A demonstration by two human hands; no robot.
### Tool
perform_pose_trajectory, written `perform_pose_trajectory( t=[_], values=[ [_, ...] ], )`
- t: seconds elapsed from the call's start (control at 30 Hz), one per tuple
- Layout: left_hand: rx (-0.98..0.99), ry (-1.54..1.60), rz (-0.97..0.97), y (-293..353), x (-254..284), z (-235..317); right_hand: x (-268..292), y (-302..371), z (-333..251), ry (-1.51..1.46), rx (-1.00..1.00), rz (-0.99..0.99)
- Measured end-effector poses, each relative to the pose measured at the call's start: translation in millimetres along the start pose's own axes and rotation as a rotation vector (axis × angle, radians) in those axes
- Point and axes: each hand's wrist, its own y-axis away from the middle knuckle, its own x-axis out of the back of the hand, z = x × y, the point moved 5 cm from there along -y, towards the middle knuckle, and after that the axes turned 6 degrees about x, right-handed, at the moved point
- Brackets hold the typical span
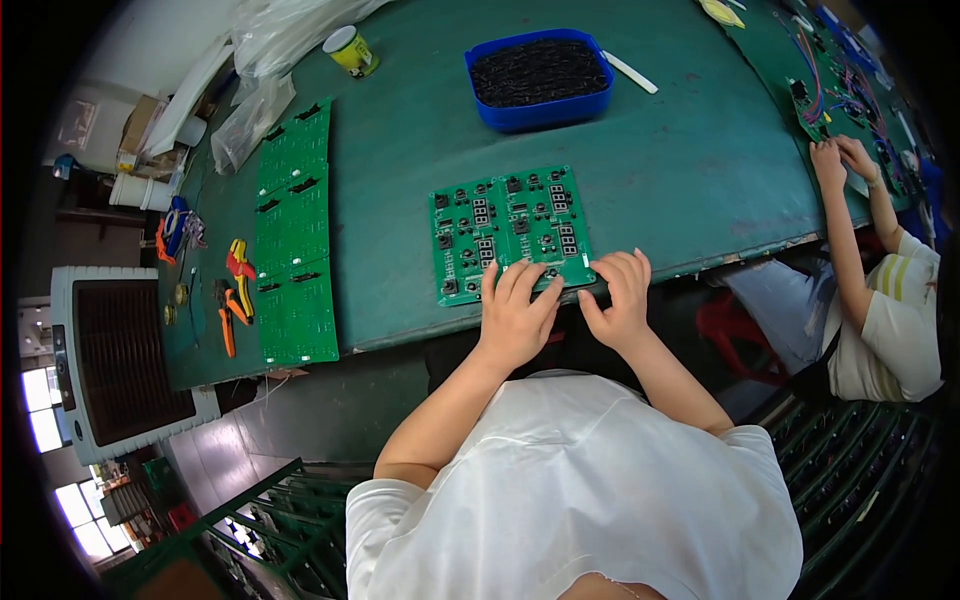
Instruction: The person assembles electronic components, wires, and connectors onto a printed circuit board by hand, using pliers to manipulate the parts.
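A green circuit board point(497, 212) with several black digit displays and black buttons lies flat near the front edge of the green table. Over its near edge, my left hand point(517, 312) rests with fingers spread, the tips touching buttons and board. My right hand point(622, 300) is at the near right corner, its fingers apart and stretched out beside the board's edge. Neither hand visibly grips anything, though the undersides of the fingers are hidden. To the left, several green board panels point(298, 225) lie in a column, with a few black parts on them.
A blue tray point(540, 118) full of small black parts stands behind the board, a white strip point(630, 72) beside it. Orange-handled pliers point(228, 318), red-yellow cutters point(240, 262) and a yellow can point(351, 52) are at left. A co-worker's hands point(845, 160) handle wired boards at far right.
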Motion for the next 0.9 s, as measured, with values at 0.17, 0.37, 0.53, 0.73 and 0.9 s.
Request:
perform_pose_trajectory(
  t=[0.17,0.37,0.53,0.73,0.9],
  values=[
    [0.017,-0.023,0.149,7.0,-8.8,-2.8,-5.6,8.0,4.8,0.044,-0.007,0.019],
    [-0.001,-0.036,0.253,6.7,-13.1,-5.5,-8.6,8.5,4.9,0.027,-0.013,0.027],
    [-0.02,-0.043,0.28,6.4,-12.0,-5.5,-11.2,3.7,0.0,0.129,0.014,-0.012],
    [-0.013,-0.062,0.286,7.2,-16.6,-7.5,-14.7,3.0,1.7,0.133,0.002,-0.023],
    [-0.017,-0.032,0.323,9.5,-17.1,-8.2,-14.5,3.5,1.0,0.135,0.017,-0.01]
  ],
)
